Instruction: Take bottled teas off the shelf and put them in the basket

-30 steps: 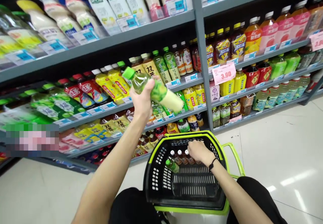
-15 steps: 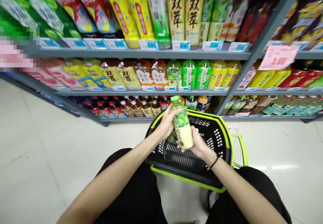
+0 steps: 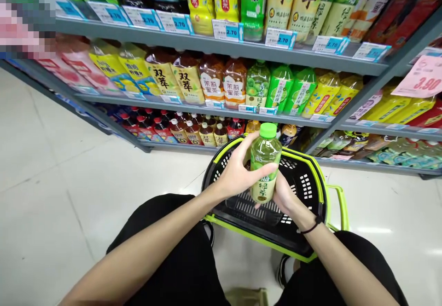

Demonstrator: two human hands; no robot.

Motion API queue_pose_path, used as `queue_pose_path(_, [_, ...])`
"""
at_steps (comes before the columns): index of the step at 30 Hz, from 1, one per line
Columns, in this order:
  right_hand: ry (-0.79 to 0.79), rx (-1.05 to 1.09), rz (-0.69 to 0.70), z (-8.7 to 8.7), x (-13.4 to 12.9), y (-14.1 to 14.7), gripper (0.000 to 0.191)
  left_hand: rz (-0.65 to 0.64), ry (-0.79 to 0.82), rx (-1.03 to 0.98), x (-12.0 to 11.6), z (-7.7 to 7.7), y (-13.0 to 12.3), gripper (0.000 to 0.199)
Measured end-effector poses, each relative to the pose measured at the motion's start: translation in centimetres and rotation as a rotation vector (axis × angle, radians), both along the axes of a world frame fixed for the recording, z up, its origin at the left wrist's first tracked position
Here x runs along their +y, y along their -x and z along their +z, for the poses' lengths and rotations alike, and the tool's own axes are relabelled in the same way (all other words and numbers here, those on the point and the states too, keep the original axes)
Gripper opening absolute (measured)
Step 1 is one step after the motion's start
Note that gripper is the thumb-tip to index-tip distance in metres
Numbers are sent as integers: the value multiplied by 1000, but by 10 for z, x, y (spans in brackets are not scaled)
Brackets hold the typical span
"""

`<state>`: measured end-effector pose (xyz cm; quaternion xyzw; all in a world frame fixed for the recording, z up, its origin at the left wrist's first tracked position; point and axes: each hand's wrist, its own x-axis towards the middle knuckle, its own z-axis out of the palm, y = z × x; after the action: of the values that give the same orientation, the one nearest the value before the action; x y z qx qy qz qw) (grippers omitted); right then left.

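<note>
A green tea bottle [image 3: 265, 158] with a light green cap is held upright, slightly tilted, above a black shopping basket [image 3: 311, 246] with a bright green rim. My left hand [image 3: 241, 170] is wrapped round the bottle's upper part from the left, its thumb across the front of the label. From the right and behind, my right hand [image 3: 286, 195] supports the lower part; most of its fingers are hidden behind the bottle. A dark band circles my right wrist. Inside the basket, a dark see-through shape lies on the bottom, too unclear to name.
Ahead stands a grey shelf unit [image 3: 221, 43] with several rows of bottled drinks and price tags. A pink price sign [image 3: 419, 78] hangs at the right. The basket's green handle [image 3: 341, 209] sticks out to the right. My knees flank the basket.
The bottle has turned and stands more upright, nearer the camera and further right in view. My left hand has shifted with it, its thumb now across the label. The view has moved closer to the shelves.
</note>
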<state>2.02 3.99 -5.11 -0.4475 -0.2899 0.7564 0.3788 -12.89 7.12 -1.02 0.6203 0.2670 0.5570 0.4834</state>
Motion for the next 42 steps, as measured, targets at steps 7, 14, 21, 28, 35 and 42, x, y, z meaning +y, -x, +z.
queue_pose_path(7, [23,0,-29,0,-1,9,67,147,-32,-27,2,-1,-5,70])
queue_pose_path(14, [-13,132,400,-21,-5,-13,83,-76,124,-14,-4,1,-8,80])
queue_pose_path(21, [85,180,718,-27,1,-28,97,-139,48,-51,-7,-4,-20,72])
queue_pose_path(28, [101,179,743,-33,3,-33,103,-114,5,7,-7,-4,-25,57])
queue_pose_path(35, [131,141,672,-20,1,-26,104,-127,11,-24,-2,-6,-22,67])
queue_pose_path(42, [180,194,604,-10,-1,-22,106,-111,136,-71,5,-9,-25,72])
